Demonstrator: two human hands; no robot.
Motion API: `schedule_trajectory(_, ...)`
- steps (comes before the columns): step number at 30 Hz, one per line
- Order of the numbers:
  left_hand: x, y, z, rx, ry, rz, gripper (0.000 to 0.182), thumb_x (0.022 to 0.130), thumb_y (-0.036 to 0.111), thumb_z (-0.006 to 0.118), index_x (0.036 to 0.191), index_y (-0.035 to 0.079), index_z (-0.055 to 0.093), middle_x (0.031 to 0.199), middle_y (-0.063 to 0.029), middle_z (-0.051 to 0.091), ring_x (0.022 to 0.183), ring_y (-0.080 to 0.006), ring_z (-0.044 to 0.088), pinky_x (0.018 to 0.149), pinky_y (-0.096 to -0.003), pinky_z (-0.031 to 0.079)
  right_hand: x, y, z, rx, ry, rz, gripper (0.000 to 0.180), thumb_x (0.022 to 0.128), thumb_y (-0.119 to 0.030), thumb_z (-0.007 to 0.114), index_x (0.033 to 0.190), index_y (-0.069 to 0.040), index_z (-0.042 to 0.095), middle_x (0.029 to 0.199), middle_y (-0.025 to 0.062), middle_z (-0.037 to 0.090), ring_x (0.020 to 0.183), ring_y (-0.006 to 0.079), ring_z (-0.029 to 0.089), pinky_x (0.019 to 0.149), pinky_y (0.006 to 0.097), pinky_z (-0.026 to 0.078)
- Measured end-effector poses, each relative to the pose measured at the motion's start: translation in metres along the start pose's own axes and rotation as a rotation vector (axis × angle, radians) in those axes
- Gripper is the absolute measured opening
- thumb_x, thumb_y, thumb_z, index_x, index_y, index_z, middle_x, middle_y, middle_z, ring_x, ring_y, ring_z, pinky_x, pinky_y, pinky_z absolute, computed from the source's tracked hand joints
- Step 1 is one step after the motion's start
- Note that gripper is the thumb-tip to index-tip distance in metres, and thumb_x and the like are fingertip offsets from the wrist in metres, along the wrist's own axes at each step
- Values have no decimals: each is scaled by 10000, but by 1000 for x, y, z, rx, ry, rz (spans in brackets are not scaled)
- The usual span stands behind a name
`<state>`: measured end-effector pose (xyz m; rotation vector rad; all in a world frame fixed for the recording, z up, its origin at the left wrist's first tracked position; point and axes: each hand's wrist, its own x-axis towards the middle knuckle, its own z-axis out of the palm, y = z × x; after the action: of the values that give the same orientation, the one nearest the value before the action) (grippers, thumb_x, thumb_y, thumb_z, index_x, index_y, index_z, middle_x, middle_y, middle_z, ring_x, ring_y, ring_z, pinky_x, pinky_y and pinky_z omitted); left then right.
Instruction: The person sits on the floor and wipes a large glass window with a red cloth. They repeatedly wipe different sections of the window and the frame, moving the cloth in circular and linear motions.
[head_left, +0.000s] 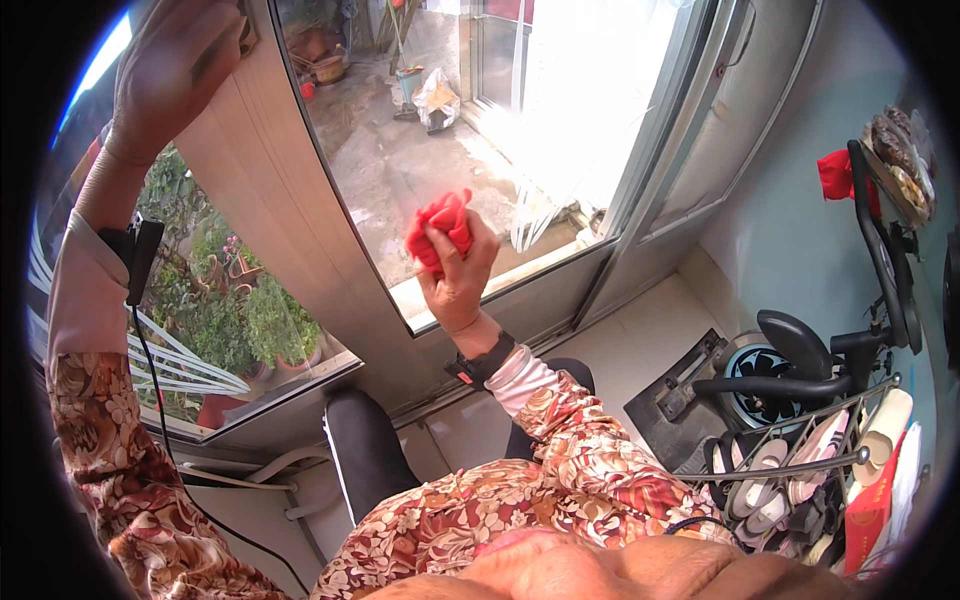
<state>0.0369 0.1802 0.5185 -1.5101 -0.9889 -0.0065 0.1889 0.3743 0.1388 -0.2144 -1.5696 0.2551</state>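
Observation:
My right hand (459, 274) is closed around a crumpled red cloth (442, 231), in front of the glass pane of a sliding door (390, 180). Whether the cloth touches the glass I cannot tell. My left hand (176, 71) is raised at the upper left, by the metal door frame (247, 157); it is slightly blurred, and its fingertips are partly hidden at the picture's rim. A black device with a cable is strapped to my left wrist, and a dark band circles my right wrist.
At the right stand a black exercise bike (780, 382) and a metal shoe rack (780, 469) with several shoes. A white pipe (292, 461) runs low at the left. Beyond the glass are potted plants (277, 322), a bucket (409, 82) and a paved yard.

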Motion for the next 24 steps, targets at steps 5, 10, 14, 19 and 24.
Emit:
schedule_trajectory(5, -8, -9, 1, 84, 8, -12, 250, 851, 41, 784, 1077, 38, 679, 1192, -131, 684, 1091, -303, 678, 927, -368, 549, -8, -19, 5, 127, -83, -258, 425, 720, -250, 859, 1128, -317, 760, 1376, 85, 552, 1191, 310, 545, 971, 479, 452)
schedule_trajectory(10, -17, -24, -2, 92, -53, 75, 222, 866, 21, 766, 1069, 15, 677, 1210, -131, 686, 1119, -308, 679, 959, -361, 549, 13, 80, -23, -19, 117, -89, 554, 751, -70, 815, 1270, -216, 686, 1368, 172, 540, 1181, 378, 535, 971, 500, 458)
schedule_trajectory(14, -21, -31, -2, 80, -83, 84, 196, 887, 11, 746, 1071, 10, 677, 1186, -112, 699, 1087, -296, 695, 944, -347, 562, 15, 176, -49, -209, 474, 354, 454, 885, -95, 714, 1329, -127, 626, 1313, 180, 543, 1244, 397, 515, 1041, 525, 445)
schedule_trajectory(19, -15, -24, -2, 66, -43, 63, 213, 875, 25, 752, 1073, 21, 672, 1227, -107, 680, 1106, -302, 681, 943, -359, 555, -7, 239, -68, -60, 716, 844, 436, 941, -131, 687, 1350, -6, 608, 1300, 234, 608, 1177, 383, 620, 1035, 435, 505)
schedule_trajectory(24, -5, -3, -6, 22, -7, 39, 177, 842, -37, 717, 1003, -5, 653, 1115, -125, 659, 1041, -327, 647, 923, -388, 518, -17, 254, -64, -13, 730, 942, 481, 926, -161, 692, 1363, 17, 597, 1388, 227, 589, 1250, 355, 594, 1069, 427, 484)
